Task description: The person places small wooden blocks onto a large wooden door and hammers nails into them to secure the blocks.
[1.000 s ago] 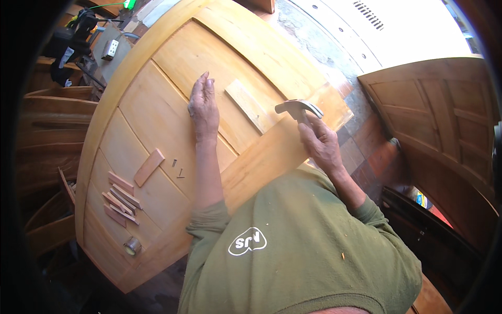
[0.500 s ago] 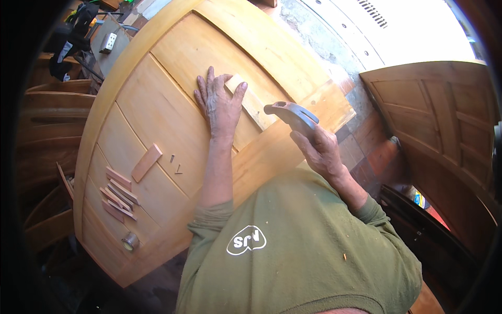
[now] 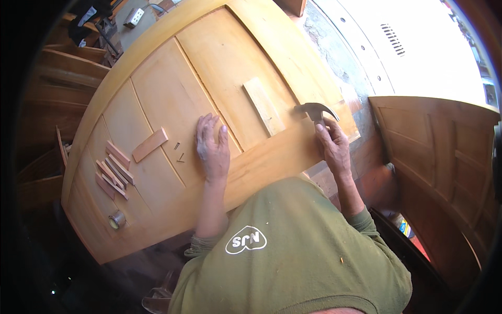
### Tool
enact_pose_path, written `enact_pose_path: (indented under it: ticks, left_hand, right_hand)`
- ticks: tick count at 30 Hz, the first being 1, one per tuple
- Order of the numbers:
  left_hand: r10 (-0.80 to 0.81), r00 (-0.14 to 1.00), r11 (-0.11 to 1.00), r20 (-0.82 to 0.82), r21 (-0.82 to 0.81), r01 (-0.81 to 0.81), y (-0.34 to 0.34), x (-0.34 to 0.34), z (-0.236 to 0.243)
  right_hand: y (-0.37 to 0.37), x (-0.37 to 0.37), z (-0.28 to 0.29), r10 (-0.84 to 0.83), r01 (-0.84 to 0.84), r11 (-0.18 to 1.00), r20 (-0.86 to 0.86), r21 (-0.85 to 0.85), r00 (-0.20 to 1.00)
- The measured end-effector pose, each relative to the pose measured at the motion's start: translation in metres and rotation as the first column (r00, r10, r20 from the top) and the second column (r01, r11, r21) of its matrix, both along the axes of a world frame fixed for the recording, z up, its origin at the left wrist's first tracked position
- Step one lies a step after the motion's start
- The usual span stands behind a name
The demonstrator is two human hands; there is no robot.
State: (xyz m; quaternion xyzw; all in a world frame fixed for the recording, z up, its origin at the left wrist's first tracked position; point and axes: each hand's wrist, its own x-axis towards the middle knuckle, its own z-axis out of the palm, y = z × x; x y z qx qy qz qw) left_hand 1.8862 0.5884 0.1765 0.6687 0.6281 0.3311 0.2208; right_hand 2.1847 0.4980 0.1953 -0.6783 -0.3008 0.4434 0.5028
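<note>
A broad wooden panel (image 3: 159, 86) lies before me, a pale wood strip (image 3: 261, 108) resting on its rightmost inset. My left hand (image 3: 214, 150) is loosely open, thumb apart; whether it touches the panel I cannot tell. My right hand (image 3: 335, 148) grips a claw hammer (image 3: 316, 110) near the strip. Small nails (image 3: 177, 146) lie left of my hands.

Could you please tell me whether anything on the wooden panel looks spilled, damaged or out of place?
I see no spill or clear damage on the panel. The wood strips lie askew in a loose cluster, and some nails lie scattered nearby, which looks untidy rather than odd.
</note>
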Motion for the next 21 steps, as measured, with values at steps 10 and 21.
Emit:
enact_pose_path:
  ticks: [10, 21]
  left_hand:
    - [0.014, 0.993, 0.984, -0.119, 0.18, 0.008, -0.009, 0.008, -0.02]
    - [0.221, 0.969, 0.959, -0.108, 0.202, -0.196, -0.087, 0.09, -0.006]
  right_hand:
    - [0.025, 0.079, 0.004, 0.108, -0.086, 0.993, 0.323, -0.081, 0.94]
    - [0.078, 0.063, 0.048, 0.275, -0.619, 0.748, 0.736, 0.24, 0.618]
